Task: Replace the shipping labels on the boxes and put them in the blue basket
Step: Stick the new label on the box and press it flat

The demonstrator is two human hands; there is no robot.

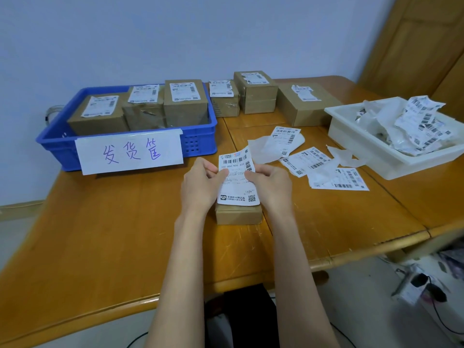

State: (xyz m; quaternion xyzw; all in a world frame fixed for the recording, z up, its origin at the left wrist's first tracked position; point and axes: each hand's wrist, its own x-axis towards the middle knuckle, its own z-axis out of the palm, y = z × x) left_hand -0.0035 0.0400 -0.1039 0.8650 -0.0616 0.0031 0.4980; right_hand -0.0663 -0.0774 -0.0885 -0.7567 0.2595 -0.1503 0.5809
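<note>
Landmark: the small brown box (238,214) sits on the wooden table (100,234), right in front of the person.
Left hand (200,183): just above the box's left side, thumb and fingers pinching the left edge of a shipping label (237,180).
Right hand (270,183): above the box's right side, fingers curled in, pinching the label's right edge.
Label: held up over the box between both hands, printed side toward the person – top corner curling, bottom edge down near the box top.
Loose labels (324,167): beyond the box and to its right, several sheets and peeled backing papers lie flat on the table.
White tray (356,144): farther right of the box, piled with crumpled labels and backing.
Blue basket (200,136): beyond the box to its left, holding three labelled boxes; a handwritten paper sign (130,153) is taped on its front wall.
Waiting boxes (256,92): farthest from the box, by the wall – three cartons with torn labels, just right of the basket.
</note>
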